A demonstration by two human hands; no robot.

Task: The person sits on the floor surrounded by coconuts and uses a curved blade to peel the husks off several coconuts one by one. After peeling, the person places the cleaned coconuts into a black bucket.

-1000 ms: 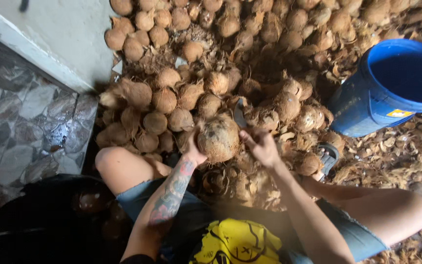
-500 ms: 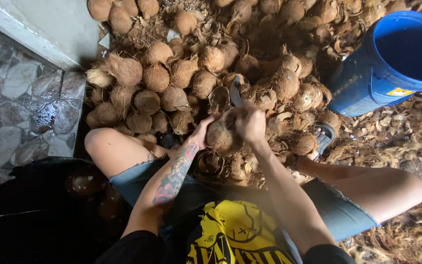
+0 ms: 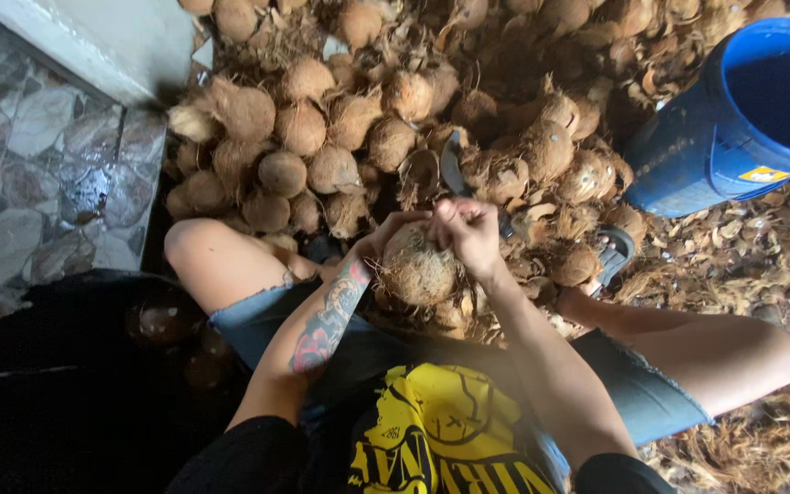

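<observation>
A seated person holds a husked coconut between both hands above the lap. The left hand, on a tattooed forearm, cups the nut's left side with fingers curled round its top. The right hand is closed at the nut's upper right, fingers bunched against its fibrous shell; whether they pinch a strand cannot be told. Just beyond the right hand, a curved metal blade stands upright among loose husk. Beyond both hands spreads a heap of brown coconuts. Far to the right of the right hand stands a blue bucket, with husk scraps on the floor beneath it. Left of the left hand lies a tiled floor.
</observation>
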